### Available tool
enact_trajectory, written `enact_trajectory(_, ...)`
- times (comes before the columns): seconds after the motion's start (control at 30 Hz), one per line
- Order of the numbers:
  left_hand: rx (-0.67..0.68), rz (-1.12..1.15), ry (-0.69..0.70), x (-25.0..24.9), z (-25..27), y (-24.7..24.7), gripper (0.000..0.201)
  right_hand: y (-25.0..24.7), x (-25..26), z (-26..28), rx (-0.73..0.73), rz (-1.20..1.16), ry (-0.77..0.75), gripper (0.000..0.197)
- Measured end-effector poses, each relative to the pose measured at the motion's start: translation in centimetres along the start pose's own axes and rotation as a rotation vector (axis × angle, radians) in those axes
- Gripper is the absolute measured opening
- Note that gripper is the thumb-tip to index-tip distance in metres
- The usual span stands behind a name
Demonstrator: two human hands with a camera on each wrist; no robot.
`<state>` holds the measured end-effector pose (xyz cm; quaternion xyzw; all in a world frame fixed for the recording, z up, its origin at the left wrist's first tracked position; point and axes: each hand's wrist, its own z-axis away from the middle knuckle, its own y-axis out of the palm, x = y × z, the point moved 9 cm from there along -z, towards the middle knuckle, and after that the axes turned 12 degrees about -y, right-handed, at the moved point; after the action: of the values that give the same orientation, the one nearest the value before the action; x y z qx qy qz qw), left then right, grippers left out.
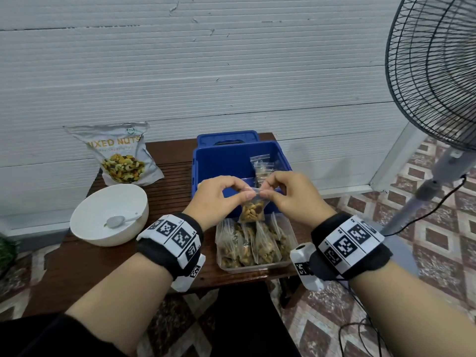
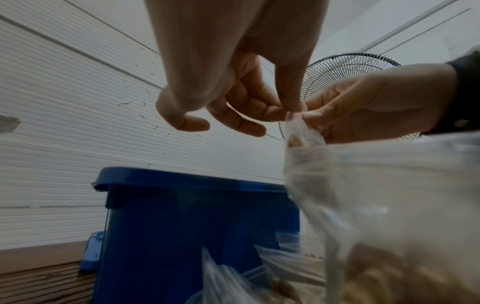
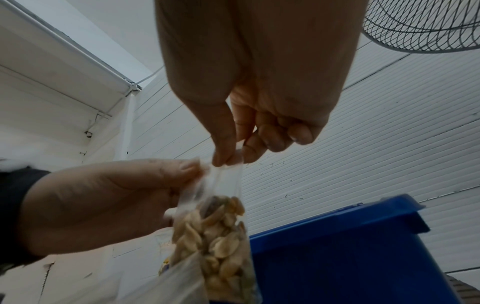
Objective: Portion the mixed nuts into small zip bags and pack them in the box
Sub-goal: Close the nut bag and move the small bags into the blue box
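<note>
From the head camera, both hands meet above a dark brown slatted wooden worktop (image 1: 164, 173). The left hand (image 1: 216, 195) and right hand (image 1: 291, 194) each pinch the top edge of a small clear zip bag of mixed nuts (image 1: 252, 211), which hangs upright between them, over the near wall of an open blue plastic box (image 1: 221, 161). Inside the box, against its right wall, stand a few filled zip bags (image 1: 261, 164). Just in front of the box sits a clear plastic tray (image 1: 257, 266) packed with more filled bags (image 1: 252, 240). Only this view shows the left side of the worktop: a round white bowl (image 1: 85, 217) holding a white plastic spoon (image 1: 121, 220), and behind it a silver pouch printed "MIXED NUTS" (image 1: 118, 153). A dark-grilled pedestal fan (image 1: 438, 73) stands at the right on the tiled floor.

The left wrist camera looks up from below: the left hand (image 2: 233, 82) pinches the bag's corner (image 2: 298, 131) with thumb and forefinger (its other fingers curl loosely), meeting the right hand (image 2: 363, 102). The blue box's outer wall (image 2: 194, 226) fills the lower middle; blurred bag plastic covers the lower right.

The right wrist camera gives the clearest look at the bag (image 3: 223, 236): pale cashew-like nuts with a few dark pieces fill its lower part, the upper strip clear and empty. The right hand (image 3: 254, 92) pinches the strip from above; the left hand (image 3: 103, 201) grips its other end.
</note>
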<state>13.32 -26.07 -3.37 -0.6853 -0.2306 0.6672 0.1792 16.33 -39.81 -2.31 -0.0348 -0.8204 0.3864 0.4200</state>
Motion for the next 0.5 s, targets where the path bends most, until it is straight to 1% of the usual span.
enact_trajectory(0.13, -0.028, 0.030, -0.027, 0.3, 0.1, -0.4, 0.002, 0.0, -0.2, -0.1, 0.019, 0.068, -0.016, 0.017)
enact_trajectory(0.23, -0.054, 0.057, -0.028, 0.4, 0.1, -0.7, 0.007, 0.2, -0.3, -0.3, 0.039, 0.089, -0.032, 0.020)
enact_trajectory(0.37, -0.050, 0.101, -0.052, 0.7, -0.3, -0.9, 0.012, -0.2, -0.2, -1.1, 0.070, 0.120, -0.045, 0.029)
enact_trajectory(0.43, -0.067, 0.129, -0.064, 1.0, -0.6, -1.6, 0.013, -1.4, 0.1, -1.6, 0.033, 0.091, -0.044, 0.025)
enact_trajectory(0.5, -0.102, 0.161, -0.078, 1.5, -1.0, -2.8, 0.011, -3.1, 0.3, -2.1, -0.015, 0.068, -0.025, 0.013)
